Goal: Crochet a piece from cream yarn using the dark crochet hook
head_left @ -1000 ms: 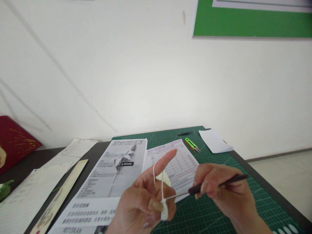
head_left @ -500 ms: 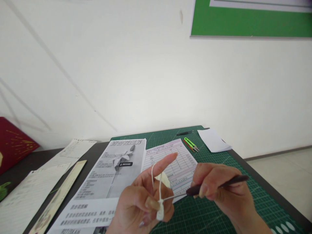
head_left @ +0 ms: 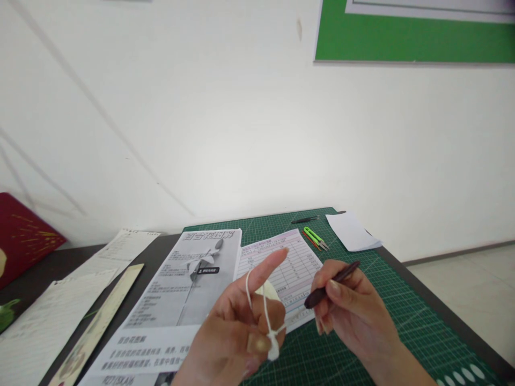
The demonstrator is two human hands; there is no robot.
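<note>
My left hand [head_left: 245,327] pinches a small piece of white crochet work [head_left: 273,346] between thumb and fingers. White yarn [head_left: 248,284] loops over its raised index finger and runs down to the work. A crochet hook [head_left: 316,297] with a dark brown handle is in my right hand [head_left: 350,305], held like a pen. The hook's thin metal shaft points left toward the work, and a strand of yarn seems to stretch to it; the tip is blurred. Part of a pale round thing, perhaps a yarn ball, shows behind my left fingers.
Under the hands lie a green cutting mat [head_left: 426,327], a printed sheet with a flower picture [head_left: 169,300] and a ruled form [head_left: 298,268]. Green thread snips [head_left: 316,237], a dark slim tool [head_left: 304,220] and white paper [head_left: 352,231] sit farther back. A long pale strip [head_left: 100,321] lies left.
My right hand has turned upright and shifted slightly left, tilting the hook's handle more steeply. The crochet work in my left hand has moved a little to the right.
</note>
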